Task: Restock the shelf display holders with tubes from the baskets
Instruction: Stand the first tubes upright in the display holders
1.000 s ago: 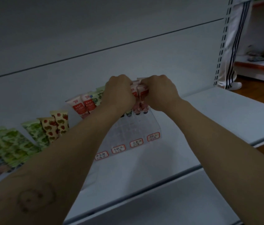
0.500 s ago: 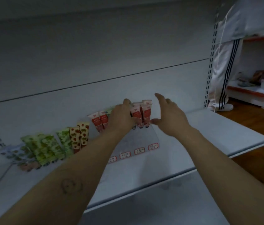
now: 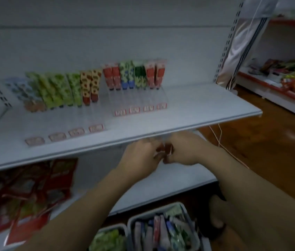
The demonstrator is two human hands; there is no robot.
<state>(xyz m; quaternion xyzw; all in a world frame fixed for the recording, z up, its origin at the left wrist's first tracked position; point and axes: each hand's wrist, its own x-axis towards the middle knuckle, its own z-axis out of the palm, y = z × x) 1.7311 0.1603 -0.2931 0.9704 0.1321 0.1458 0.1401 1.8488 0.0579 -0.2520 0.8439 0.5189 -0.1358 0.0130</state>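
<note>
Now the left hand and right hand meet, fingers curled, below the shelf; blur hides any grip. Tubes lie in the basket. Hasty loading may topple the standing tubes in the holder.

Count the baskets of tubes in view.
2. The left basket of green tubes is at the bottom edge; the right basket of mixed tubes stands beside it. Others may be offscreen.

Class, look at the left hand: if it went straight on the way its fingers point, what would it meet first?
Probably the right hand, just beyond the left hand; blur hides whether they touch.
</note>
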